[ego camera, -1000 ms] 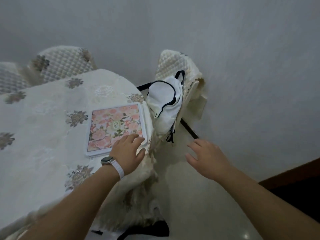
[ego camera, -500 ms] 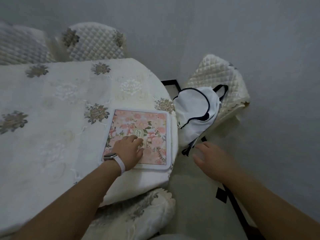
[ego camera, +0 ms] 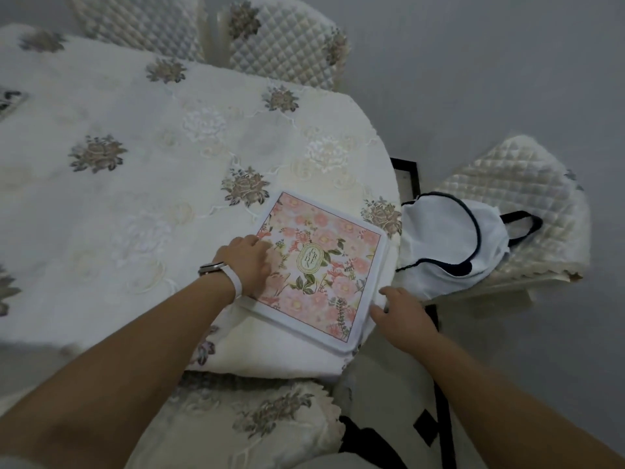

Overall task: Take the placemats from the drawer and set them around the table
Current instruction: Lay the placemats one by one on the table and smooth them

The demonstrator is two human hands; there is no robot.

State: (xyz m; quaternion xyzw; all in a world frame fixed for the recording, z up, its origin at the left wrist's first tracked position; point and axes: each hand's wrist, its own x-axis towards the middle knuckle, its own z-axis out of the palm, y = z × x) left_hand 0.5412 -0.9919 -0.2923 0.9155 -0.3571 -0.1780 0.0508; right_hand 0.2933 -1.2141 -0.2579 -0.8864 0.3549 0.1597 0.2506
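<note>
- Now flat on the counter (ego camera: pixel 101 204), near its right-hand rounded corner: 1 floral placemat (ego camera: pixel 321 265), pink print with a white border, turned at an angle to the counter edge.
- Since 1 second ago, more of the mat under the left hand (ego camera: pixel 248 265): then only fingertips at the near edge, now the whole palm spread flat on the left part of the print, wrist with a white-strapped watch (ego camera: pixel 220 270) at the border. Open and pressing, not gripping.
- Right hand (ego camera: pixel 402 314) moved in from mid-air beside the counter to the mat's near right corner; fingers loosely curled, tips at or just beside the white border. Real contact hard to judge; nothing held in it.
- Mat's near corner just at the counter edge, maybe slightly over it.
- White bag (ego camera: pixel 449 245) with dark trim on the quilted chair (ego camera: pixel 517 211) to the right, apart from the mat.
- Judgement: placing of this mat nearly done, step in hand likely a final squaring and smoothing. Only 1 mat visible on the counter, so other seats probably yet to be set.
</note>
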